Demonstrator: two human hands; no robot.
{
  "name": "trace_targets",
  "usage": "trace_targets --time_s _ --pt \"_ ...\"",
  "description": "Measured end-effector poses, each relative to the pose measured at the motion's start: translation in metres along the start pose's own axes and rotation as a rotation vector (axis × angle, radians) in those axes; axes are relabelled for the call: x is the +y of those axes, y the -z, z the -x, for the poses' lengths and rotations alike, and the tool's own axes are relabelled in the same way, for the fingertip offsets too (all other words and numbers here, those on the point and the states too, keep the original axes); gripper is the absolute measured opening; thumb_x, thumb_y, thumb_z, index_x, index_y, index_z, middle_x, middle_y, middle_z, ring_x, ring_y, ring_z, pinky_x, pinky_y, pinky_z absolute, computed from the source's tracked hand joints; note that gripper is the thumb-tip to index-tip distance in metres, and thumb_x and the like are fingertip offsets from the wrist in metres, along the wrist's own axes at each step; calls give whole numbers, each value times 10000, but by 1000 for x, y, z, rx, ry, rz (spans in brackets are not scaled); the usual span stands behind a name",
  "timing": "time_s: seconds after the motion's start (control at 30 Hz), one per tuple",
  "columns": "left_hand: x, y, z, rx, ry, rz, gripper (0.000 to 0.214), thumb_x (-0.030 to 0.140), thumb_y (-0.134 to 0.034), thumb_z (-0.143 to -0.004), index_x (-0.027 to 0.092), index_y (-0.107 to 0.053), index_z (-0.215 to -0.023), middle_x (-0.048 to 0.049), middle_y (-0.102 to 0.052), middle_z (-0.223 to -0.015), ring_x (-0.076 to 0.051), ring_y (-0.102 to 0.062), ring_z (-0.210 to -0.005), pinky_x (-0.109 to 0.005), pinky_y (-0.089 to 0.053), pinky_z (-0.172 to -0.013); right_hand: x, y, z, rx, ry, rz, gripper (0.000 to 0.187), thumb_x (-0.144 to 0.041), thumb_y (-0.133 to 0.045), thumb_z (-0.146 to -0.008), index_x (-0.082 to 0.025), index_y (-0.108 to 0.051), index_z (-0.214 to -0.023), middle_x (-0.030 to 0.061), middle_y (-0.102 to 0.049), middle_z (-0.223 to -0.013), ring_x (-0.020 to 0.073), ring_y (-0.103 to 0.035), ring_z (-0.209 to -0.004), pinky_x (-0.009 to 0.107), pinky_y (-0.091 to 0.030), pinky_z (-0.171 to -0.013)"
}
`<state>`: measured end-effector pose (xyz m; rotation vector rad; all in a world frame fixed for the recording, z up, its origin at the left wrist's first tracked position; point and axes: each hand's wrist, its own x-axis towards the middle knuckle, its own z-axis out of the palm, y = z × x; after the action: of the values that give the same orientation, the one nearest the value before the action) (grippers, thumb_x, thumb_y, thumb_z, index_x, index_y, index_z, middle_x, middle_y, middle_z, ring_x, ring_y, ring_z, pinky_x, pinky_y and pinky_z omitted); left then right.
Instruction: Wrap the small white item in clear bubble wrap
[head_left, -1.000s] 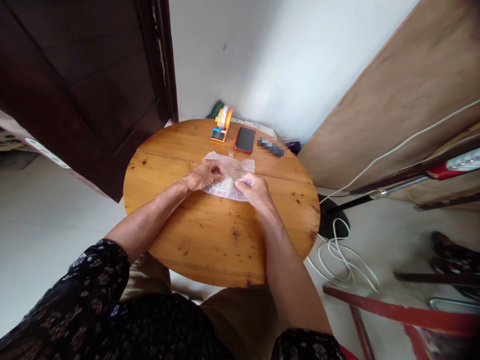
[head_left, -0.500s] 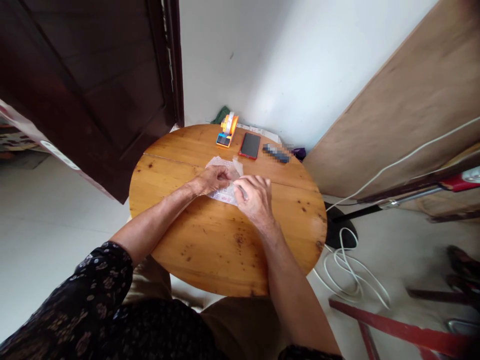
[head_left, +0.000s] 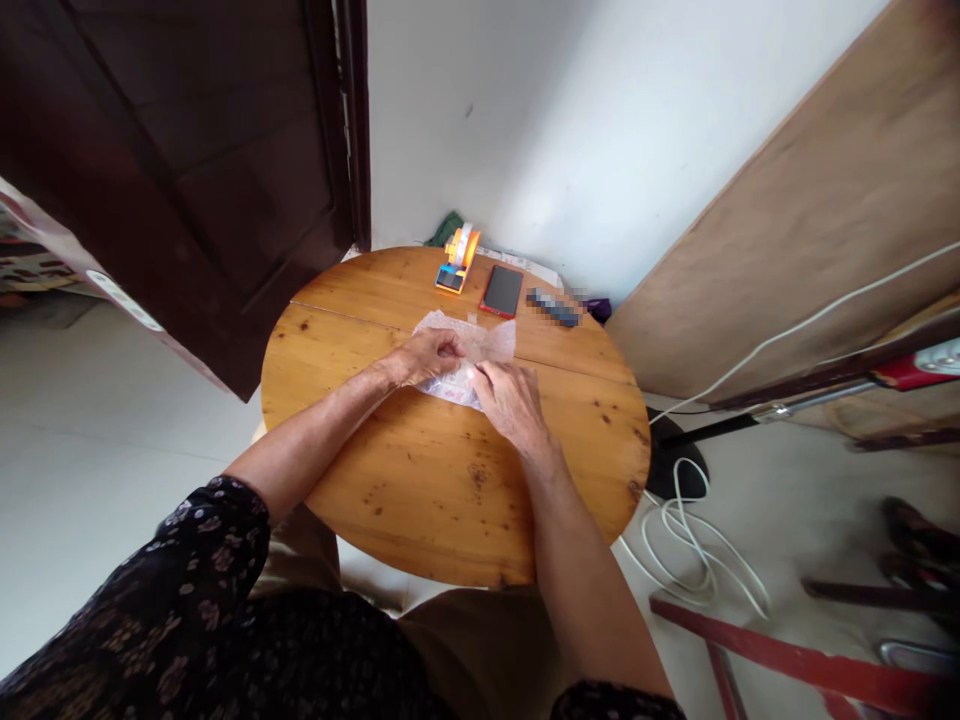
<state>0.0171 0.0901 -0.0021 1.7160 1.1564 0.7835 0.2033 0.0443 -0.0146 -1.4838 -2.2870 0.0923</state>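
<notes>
A sheet of clear bubble wrap (head_left: 491, 340) lies on the wooden table, with faint pink printing showing along its near edge. My left hand (head_left: 426, 358) rests on its left side, thumb and forefinger pinched together on the plastic. From the right, my right hand (head_left: 510, 396) reaches in low, with its fingers curled and its thumb and fingertips closed on the near right part of the wrap. The two hands are a small gap apart. Whatever lies under the plastic, if anything, cannot be made out.
At the back of the round table (head_left: 420, 500) stand an orange and blue tape dispenser (head_left: 459, 258), a phone with a red edge (head_left: 502, 291) and a dark, partly blurred object (head_left: 551, 306). A white cable (head_left: 686, 540) lies coiled on the floor at right, near a red wooden frame (head_left: 772, 655).
My right hand has come down onto the wrap and its fingers have closed. The wrap's far right flap now spreads out flatter to the right. My left hand stays nearly still.
</notes>
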Motion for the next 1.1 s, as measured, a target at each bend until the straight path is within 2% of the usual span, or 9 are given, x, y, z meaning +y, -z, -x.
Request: trace_targets --time_s 0.13,0.23,0.33,0.43,0.53,0.8,1.1 --pt "-1 0 -1 -13 -9 23 99 124 -626 -695 145 -638 -791 41 -578 -672 -78 -491 -611 -184 -374 -559 3 -3 0 34 -27 20 347 -346 -410 -1017 -189 -677 -1174 136 -746 -1150 294 -647 -1048 406 -368 -902" --pt "-1 -1 -1 -8 2 30 109 102 -626 -693 143 -640 -793 43 -577 -677 -79 -496 -616 -188 -380 -575 4 -2 0 79 -8 4 337 -340 -453 -997 -195 -653 -1226 133 -720 -1209 305 -620 -1109 418 -373 -928" --pt "0 -1 -1 -14 10 37 108 87 -630 -698 141 -636 -791 43 -581 -685 -81 -501 -628 -190 -388 -589 3 -1 0 130 40 -2 274 -319 -511 -964 -226 -676 -1162 102 -719 -1188 295 -603 -1088 414 -372 -929" --pt "0 -1 -1 -17 6 45 102 84 -633 -698 142 -630 -781 45 -576 -679 -83 -500 -634 -191 -390 -598 2 0 -1 138 89 24 206 -296 -519 -960 -242 -712 -1006 75 -738 -1099 277 -595 -1024 399 -361 -901" --pt "1 0 -1 -21 6 44 92 95 -635 -693 144 -626 -771 44 -573 -682 -86 -502 -639 -199 -390 -608 1 0 -2 131 120 23 244 -284 -487 -979 -244 -716 -906 59 -749 -1026 255 -592 -981 388 -348 -888" --pt "1 1 0 -42 23 37 107 128 -628 -687 150 -629 -791 31 -573 -709 -100 -496 -647 -228 -389 -632 2 0 -2 118 132 -7 254 -277 -479 -977 -240 -723 -914 53 -749 -991 248 -587 -990 388 -340 -887" --pt "-2 1 -2 -64 14 0 110 184 -628 -711 149 -623 -816 25 -584 -745 -104 -511 -688 -228 -410 -671 0 1 -1 133 153 -33 164 -321 -574 -930 -234 -712 -912 48 -759 -1007 249 -600 -994 381 -347 -878"
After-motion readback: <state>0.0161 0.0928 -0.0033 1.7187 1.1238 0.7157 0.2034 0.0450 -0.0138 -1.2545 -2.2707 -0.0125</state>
